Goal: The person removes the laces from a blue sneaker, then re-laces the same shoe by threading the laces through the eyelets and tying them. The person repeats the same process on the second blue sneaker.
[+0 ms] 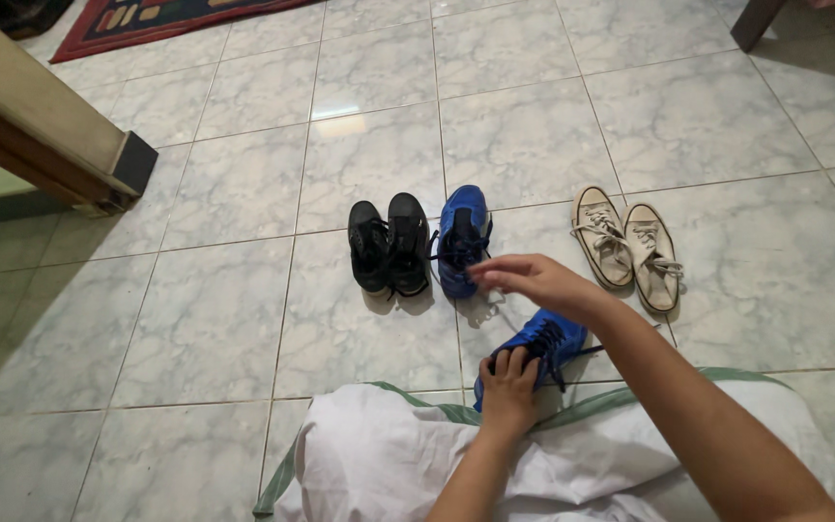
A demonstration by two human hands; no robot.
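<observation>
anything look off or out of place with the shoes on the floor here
The blue pair is split: one blue shoe stands in the row beside the black pair, the other blue shoe lies askew nearer the person, held by the left hand.

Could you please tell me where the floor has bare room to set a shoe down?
Bare tiles lie left of the black pair, toward the wooden furniture leg, and right of the beige pair. It is crowded between the blue shoe and the held blue shoe.
</observation>
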